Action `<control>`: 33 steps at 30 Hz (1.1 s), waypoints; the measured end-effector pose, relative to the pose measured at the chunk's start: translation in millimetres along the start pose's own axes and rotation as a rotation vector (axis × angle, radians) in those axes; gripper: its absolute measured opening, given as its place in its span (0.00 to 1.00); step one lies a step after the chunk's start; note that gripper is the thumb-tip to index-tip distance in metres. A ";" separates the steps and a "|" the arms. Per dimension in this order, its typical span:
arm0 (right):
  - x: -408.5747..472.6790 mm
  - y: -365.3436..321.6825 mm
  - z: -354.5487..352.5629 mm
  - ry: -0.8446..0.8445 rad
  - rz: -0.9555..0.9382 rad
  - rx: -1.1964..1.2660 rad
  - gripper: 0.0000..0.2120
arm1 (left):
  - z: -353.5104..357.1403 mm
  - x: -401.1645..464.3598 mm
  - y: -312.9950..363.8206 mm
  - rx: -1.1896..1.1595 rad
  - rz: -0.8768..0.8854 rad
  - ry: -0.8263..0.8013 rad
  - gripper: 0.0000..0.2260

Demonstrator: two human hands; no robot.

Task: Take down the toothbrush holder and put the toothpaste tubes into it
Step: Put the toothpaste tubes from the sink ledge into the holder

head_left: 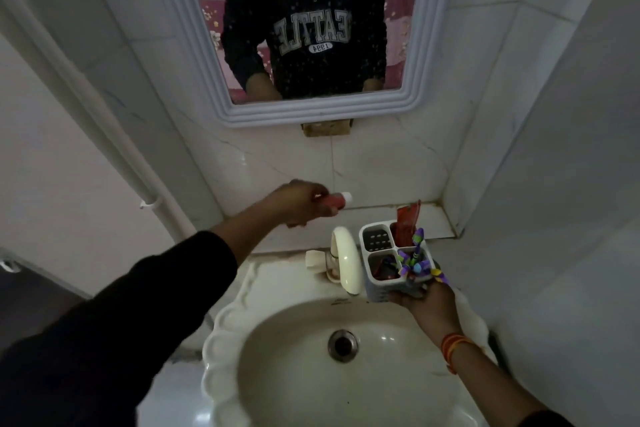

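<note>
My right hand grips the bottom of a white toothbrush holder with four compartments, held over the right rim of the sink. A red toothpaste tube stands in its far right compartment. Purple and green toothbrushes fill the near right one. The far left compartment is empty. Something dark lies in the near left one. My left hand is up by the wall ledge, shut on a small red toothpaste tube with a white cap, which points right.
A cream tap stands just left of the holder, over the white scalloped sink with its drain. A tiled ledge runs behind. A framed mirror hangs above. A white pipe runs down the left wall.
</note>
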State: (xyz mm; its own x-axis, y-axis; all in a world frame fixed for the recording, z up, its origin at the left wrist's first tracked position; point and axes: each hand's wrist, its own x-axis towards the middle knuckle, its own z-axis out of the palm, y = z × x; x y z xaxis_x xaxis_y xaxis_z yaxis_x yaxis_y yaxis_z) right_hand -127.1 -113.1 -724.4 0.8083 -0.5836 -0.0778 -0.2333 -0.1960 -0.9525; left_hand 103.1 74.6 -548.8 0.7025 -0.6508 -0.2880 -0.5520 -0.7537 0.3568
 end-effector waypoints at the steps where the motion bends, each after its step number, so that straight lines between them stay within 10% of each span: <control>1: 0.5 -0.7 -0.1 -0.002 0.000 -0.006 0.40 | -14.4 -3.8 16.6 0.079 0.059 0.006 0.26; 9: -2.2 -2.5 -0.4 0.001 -0.001 -0.012 0.38 | -13.3 -4.6 122.6 0.489 0.257 -0.133 0.19; 19: -3.6 -0.9 -0.9 0.014 -0.015 0.008 0.37 | -9.7 12.9 66.8 -0.299 -0.002 -0.068 0.10; 29: -2.5 1.7 1.1 0.031 -0.030 -0.018 0.40 | 60.3 45.8 -78.3 0.362 -0.250 -0.143 0.33; 33: -0.5 6.2 2.4 0.037 -0.023 -0.043 0.38 | 76.6 52.2 -91.5 0.410 -0.285 0.007 0.20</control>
State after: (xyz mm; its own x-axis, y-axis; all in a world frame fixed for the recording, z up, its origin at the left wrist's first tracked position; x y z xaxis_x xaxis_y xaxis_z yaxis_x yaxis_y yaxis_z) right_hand -127.6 -112.1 -730.9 0.7935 -0.6070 -0.0442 -0.2384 -0.2433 -0.9402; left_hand 155.9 102.5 -664.5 0.8533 -0.4140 -0.3170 -0.4677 -0.8764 -0.1144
